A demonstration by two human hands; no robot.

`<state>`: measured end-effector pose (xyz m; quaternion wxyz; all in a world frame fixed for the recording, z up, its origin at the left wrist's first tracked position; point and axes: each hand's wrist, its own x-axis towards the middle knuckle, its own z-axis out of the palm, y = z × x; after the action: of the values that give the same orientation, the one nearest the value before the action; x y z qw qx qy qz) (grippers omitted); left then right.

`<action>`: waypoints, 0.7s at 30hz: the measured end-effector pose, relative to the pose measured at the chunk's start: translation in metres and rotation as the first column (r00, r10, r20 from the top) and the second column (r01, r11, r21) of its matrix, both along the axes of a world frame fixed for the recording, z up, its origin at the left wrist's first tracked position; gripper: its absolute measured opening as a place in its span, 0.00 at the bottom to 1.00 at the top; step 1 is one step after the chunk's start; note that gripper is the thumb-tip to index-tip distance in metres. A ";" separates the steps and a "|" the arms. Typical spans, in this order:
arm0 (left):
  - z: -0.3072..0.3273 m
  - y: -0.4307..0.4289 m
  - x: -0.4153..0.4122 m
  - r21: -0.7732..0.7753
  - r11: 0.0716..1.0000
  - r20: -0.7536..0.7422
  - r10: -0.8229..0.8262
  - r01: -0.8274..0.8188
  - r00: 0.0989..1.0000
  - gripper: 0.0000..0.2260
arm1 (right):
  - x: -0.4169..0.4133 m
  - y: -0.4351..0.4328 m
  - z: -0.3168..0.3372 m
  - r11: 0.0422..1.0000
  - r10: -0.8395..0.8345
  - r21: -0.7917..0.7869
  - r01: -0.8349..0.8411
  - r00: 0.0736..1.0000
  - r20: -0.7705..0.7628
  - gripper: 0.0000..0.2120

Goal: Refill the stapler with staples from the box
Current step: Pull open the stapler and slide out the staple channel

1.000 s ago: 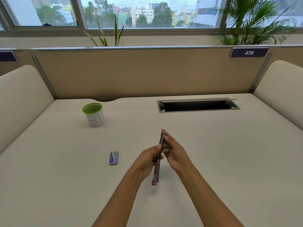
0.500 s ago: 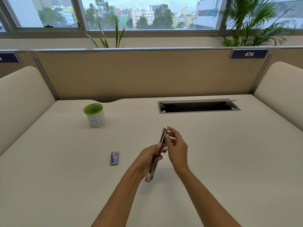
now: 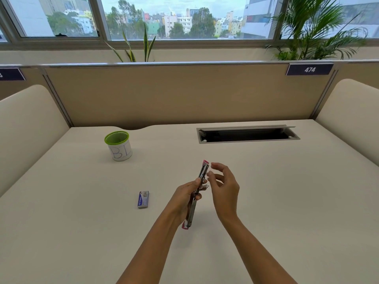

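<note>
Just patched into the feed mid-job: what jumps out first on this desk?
Centre frame, the left hand holds an opened stapler on edge above the desk, with the right hand open beside it. A small blue staple box lies to their left, and a green-rimmed cup stands farther back.

Left hand point(image 3: 185, 198) seemingly clenched; right hand point(image 3: 224, 186) loosely spread.

light: bright, even daylight from the windows point(image 3: 184, 17) at the back | shadows: soft and faint, beneath the green-rimmed cup point(image 3: 119, 146) and the staple box point(image 3: 143, 199) on the desk point(image 3: 287, 201) | glare: none | distortion: wide-angle bowing of side edges | blur: right hand point(image 3: 224, 186) fingertips slightly smeared
</note>
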<state>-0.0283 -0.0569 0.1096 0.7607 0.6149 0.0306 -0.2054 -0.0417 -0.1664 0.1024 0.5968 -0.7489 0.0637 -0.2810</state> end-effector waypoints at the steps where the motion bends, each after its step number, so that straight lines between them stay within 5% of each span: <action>1: 0.001 0.000 0.000 -0.018 1.000 -0.007 0.006 -0.007 1.000 0.13 | 0.000 -0.001 0.000 1.000 -0.013 -0.010 0.013 1.000 0.008 0.09; 15: -0.005 0.000 -0.001 0.041 0.999 0.055 0.016 -0.018 0.998 0.14 | -0.001 0.005 0.012 0.999 0.036 0.044 -0.029 0.984 -0.174 0.11; 21: -0.003 0.005 0.004 0.056 0.998 0.083 0.027 -0.031 0.996 0.13 | 0.002 0.001 0.017 0.950 -0.027 -0.305 -0.067 0.956 -0.293 0.10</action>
<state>-0.0248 -0.0520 0.1062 0.7464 0.6438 0.0141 -0.1680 -0.0396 -0.1654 0.1192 0.4580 -0.8675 0.0986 -0.1672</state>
